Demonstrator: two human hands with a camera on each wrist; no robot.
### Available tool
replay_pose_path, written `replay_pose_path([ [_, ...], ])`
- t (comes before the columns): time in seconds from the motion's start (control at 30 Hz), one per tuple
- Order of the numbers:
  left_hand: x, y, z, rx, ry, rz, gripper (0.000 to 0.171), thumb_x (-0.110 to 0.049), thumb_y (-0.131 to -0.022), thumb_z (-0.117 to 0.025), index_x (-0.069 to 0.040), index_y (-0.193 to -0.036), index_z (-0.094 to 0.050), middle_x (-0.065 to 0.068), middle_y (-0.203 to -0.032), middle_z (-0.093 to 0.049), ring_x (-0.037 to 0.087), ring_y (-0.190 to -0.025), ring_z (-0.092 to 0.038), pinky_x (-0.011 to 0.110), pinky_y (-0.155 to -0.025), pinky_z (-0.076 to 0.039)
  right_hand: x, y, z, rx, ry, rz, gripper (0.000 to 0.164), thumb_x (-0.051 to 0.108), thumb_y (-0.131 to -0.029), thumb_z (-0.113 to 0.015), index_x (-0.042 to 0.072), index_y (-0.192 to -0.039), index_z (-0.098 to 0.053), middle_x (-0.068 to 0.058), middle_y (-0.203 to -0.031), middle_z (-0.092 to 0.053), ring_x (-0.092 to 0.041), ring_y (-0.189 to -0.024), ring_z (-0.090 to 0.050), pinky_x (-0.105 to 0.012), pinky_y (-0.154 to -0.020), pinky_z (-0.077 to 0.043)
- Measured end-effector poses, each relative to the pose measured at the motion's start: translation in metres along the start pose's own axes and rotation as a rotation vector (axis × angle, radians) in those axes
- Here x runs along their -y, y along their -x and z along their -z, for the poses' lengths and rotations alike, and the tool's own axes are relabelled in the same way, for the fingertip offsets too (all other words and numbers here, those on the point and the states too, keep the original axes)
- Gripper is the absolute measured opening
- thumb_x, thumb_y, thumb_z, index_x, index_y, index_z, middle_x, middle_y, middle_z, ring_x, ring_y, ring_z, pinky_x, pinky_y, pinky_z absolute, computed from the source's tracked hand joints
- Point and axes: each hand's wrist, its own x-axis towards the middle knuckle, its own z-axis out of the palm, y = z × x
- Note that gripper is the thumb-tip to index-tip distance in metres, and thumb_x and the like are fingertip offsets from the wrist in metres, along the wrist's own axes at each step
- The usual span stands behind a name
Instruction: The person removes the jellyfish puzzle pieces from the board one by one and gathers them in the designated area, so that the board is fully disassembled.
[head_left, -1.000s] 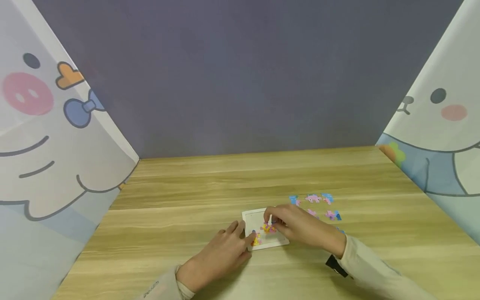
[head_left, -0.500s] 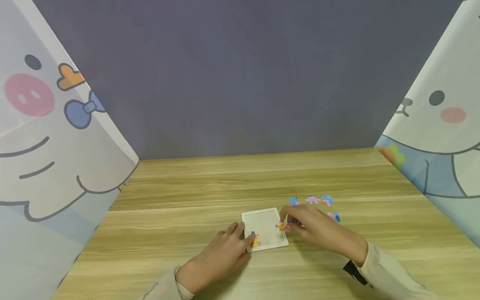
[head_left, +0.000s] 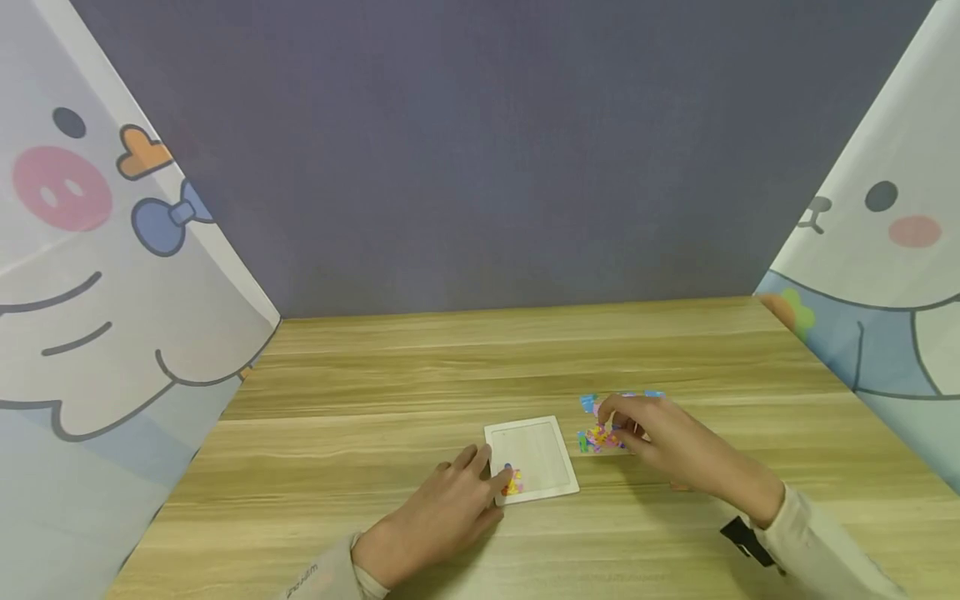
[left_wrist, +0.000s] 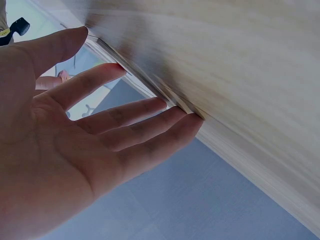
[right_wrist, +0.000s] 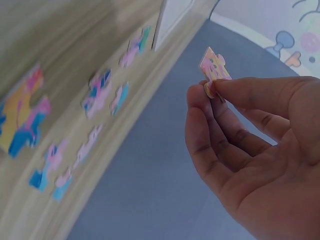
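My right hand (head_left: pixel 667 437) pinches a yellow and pink jigsaw piece (right_wrist: pixel 214 67) between thumb and fingertips, clear of the table in the right wrist view. In the head view it is over the loose pieces, right of the pale square puzzle tray (head_left: pixel 521 423). My left hand (head_left: pixel 446 500) rests at the tray's left side with fingers extended. Its index fingertip is at a yellow, red and pink jigsaw piece (head_left: pixel 515 482) in the tray's near left corner. In the left wrist view, the fingertips line the tray's edge (left_wrist: pixel 135 80).
Several loose jigsaw pieces lie right of the tray, among them a blue corner piece (head_left: pixel 587 403), a pink and blue piece (right_wrist: pixel 97 92) and a larger-looking yellow and blue piece (right_wrist: pixel 25 117). A dark panel (head_left: pixel 480 167) and cartoon-printed side panels (head_left: pixel 75 292) border the wooden table (head_left: pixel 375 375).
My right hand has moved right, carrying the yellow and pink jigsaw piece out of the tray and over the loose pieces. My left hand stays in place at the tray.
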Motion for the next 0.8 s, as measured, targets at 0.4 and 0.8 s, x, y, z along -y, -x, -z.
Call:
replay_pose_path([
  [0.4,0.0,-0.001,0.001,0.012,-0.017,0.002,0.039,-0.028,-0.092,-0.07,-0.015,-0.129,-0.067,0.017,-0.122,-0.059,0.025,-0.103,-0.059,0.029,-0.063,-0.055,-0.013,0.003,0.008,0.024,0.002,-0.003,0.031,-0.015,-0.081,-0.07,0.01,-0.098,-0.063,0.007,-0.077,-0.063,0.001,-0.067,-0.055,-0.02,-0.055,-0.049],
  [0.8,0.0,-0.001,0.0,0.005,-0.027,0.009,0.04,-0.029,-0.091,-0.071,-0.015,-0.129,-0.067,0.02,-0.125,-0.06,0.03,-0.11,-0.061,0.035,-0.066,-0.057,-0.025,0.012,-0.003,0.159,-0.077,-0.079,0.024,-0.011,-0.087,-0.065,0.011,-0.093,-0.06,0.01,-0.069,-0.056,0.007,-0.05,-0.041,-0.018,-0.045,-0.044],
])
